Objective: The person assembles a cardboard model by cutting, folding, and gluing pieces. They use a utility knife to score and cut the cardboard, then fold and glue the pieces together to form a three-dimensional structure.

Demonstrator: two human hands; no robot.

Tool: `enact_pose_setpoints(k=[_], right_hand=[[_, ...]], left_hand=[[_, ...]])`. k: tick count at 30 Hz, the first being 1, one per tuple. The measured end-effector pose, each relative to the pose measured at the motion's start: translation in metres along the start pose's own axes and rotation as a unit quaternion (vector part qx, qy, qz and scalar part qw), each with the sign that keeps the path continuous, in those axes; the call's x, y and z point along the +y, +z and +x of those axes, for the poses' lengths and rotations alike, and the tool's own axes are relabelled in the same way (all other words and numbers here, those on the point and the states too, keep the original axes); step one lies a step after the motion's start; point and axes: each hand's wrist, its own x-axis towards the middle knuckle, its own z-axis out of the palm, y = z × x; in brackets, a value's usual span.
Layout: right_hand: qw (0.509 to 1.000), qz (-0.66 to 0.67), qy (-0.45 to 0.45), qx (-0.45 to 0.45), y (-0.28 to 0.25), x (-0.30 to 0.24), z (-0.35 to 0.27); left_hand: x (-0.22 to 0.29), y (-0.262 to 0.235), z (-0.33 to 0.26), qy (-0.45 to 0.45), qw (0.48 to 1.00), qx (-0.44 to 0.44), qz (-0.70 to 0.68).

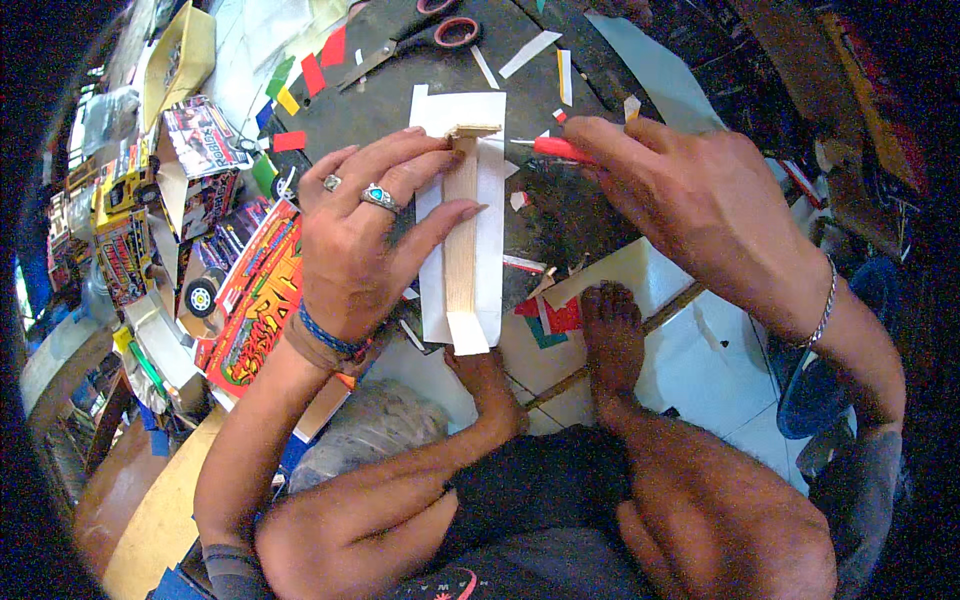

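Note:
A long, narrow wooden piece (461, 230) lies lengthwise on a strip of white paper (490, 160), with a short crosspiece at its far end. White paper is folded up over its near end. My left hand (375, 215), wearing rings, rests over the left side, its fingertips and thumb pressing the wood and paper. To the right, my right hand (680, 185) is closed around a slim red-handled tool (565, 150). The tool's thin pale tip points left toward the wood's far end, apart from it. Its exact kind is unclear.
Scissors (420, 42) with dark red-lined handles lie at the far side of the dark work surface (560, 210). Paper scraps (530, 52) are scattered around. Colourful printed boxes and toy vehicles (130, 180) crowd the left. My bare feet (612, 340) stand on tiles nearby.

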Motion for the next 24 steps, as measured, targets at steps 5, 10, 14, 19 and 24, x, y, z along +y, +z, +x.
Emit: enact_pose_setpoints(k=[5, 10, 14, 19, 24], right_hand=[[1.000, -0.003, 0.003, -0.003, 0.0040, 0.0028, 0.0036], [1.000, 0.006, -0.004, 0.011, 0.0042, 0.0034, 0.0037], [1.000, 0.006, -0.008, 0.011, 0.0042, 0.0040, 0.0041], [1.000, 0.002, -0.016, 0.014, 0.0049, 0.0041, 0.0050], [1.000, -0.010, -0.014, 0.015, 0.0072, 0.0037, 0.0038]], left_hand=[[-0.0016, -0.0047, 0.0022, 0.027, 0.999, -0.021, 0.023], [-0.0008, -0.0053, 0.0019, 0.034, 0.998, -0.029, 0.035], [-0.0023, -0.0014, 0.0024, 0.030, 0.999, -0.010, 0.028], [-0.0025, -0.0046, 0.0012, 0.032, 0.998, -0.032, 0.042], [-0.0027, -0.0045, 0.0013, 0.038, 0.998, -0.031, 0.046]])
